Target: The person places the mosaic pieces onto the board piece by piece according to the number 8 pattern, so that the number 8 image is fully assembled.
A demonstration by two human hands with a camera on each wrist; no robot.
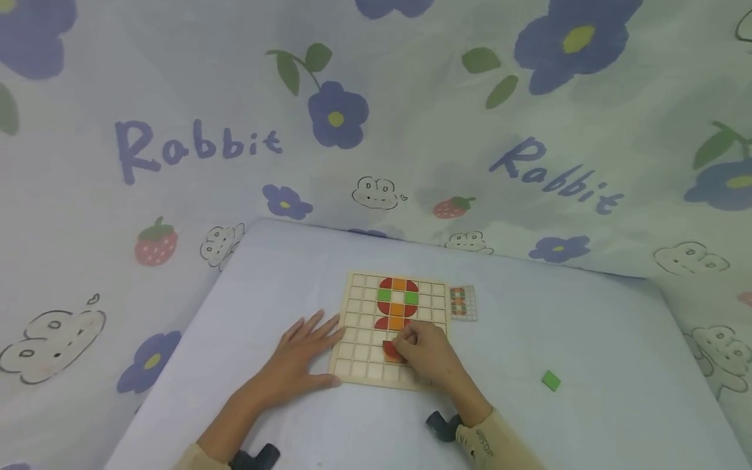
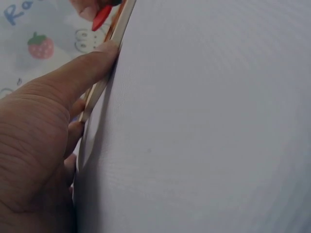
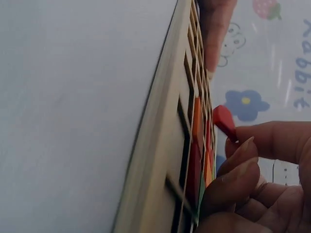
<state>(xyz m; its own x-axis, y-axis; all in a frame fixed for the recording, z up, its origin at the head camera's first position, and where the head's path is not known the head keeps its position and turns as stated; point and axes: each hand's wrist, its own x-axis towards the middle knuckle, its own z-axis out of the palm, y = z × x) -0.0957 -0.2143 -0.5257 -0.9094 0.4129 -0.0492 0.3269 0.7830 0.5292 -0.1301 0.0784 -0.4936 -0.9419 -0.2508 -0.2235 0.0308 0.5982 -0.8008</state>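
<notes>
My right hand [image 1: 431, 352] is over the lower part of a wooden grid board [image 1: 360, 336], pinching a red tile [image 3: 223, 121] with one rounded edge between thumb and fingertips. In the right wrist view that tile is raised off the grid. My left hand [image 1: 296, 349] lies with fingers spread at the board's left side, its fingertips and thumb [image 2: 92, 65] at the rim. Orange tiles [image 1: 396, 323], red rounded tiles and green tiles [image 1: 384, 296] form a column down the middle of the board. The right hand hides some lower right cells.
A small card [image 1: 472, 303] printed with a coloured grid pattern lies against the board's right side. One loose green tile [image 1: 551, 380] is farther right on the white table [image 1: 611, 339]. Behind the table hangs a cloth [image 1: 411, 117] with flowers and rabbits.
</notes>
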